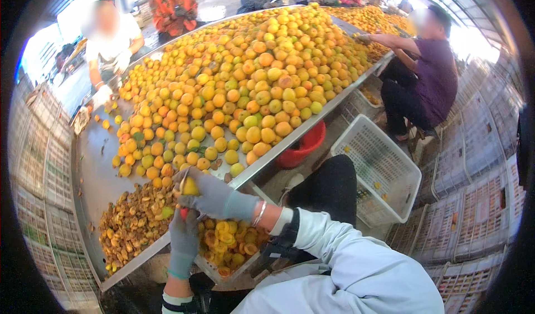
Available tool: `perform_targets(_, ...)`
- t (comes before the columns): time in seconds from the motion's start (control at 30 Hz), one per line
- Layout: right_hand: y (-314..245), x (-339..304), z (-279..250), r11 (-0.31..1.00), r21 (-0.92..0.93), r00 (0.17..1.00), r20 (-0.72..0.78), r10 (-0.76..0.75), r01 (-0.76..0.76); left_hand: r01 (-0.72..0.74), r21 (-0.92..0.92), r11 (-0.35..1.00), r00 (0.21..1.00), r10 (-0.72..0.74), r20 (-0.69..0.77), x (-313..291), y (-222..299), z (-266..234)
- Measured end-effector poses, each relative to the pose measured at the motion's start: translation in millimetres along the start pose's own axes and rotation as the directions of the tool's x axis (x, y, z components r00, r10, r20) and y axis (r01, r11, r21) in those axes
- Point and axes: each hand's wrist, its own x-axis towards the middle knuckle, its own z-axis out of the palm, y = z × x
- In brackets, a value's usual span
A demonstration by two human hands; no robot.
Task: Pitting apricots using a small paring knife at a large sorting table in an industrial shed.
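My right hand, in a grey glove, is closed around a yellow-green apricot above the near edge of the metal table. Just below it, my left hand, gloved too, is closed with its fingertips against the right hand's. A small red piece, perhaps a tool's handle, shows at the left fingertips; the rest of it is hidden. Brown apricot stones lie heaped on the table left of my hands. Under my right wrist, a crate holds cut-open apricot halves.
A big heap of whole apricots covers most of the metal table. Right of it are a red tub and a white plastic crate. Stacked crates line both sides. A person in purple and several other people sit around.
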Motion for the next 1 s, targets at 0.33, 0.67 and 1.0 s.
perform_targets(0.33,-13.9,-11.3,6.6,0.509,0.780,0.929,0.265,0.259,-0.365,-0.092,0.241,0.966,0.996,0.085,0.040,3.3,6.3,-9.1)
perform_targets(0.67,-24.6,-19.7,1.9,0.868,0.491,0.997,0.045,0.057,-0.071,-0.098,0.315,0.944,0.993,0.072,0.093,2.8,18.9,-17.9)
perform_targets(1.0,-14.7,-21.5,-1.0,0.980,0.197,1.000,-0.004,0.013,-0.012,-0.136,0.423,0.896,0.983,0.068,0.171,-1.5,15.7,-21.6)
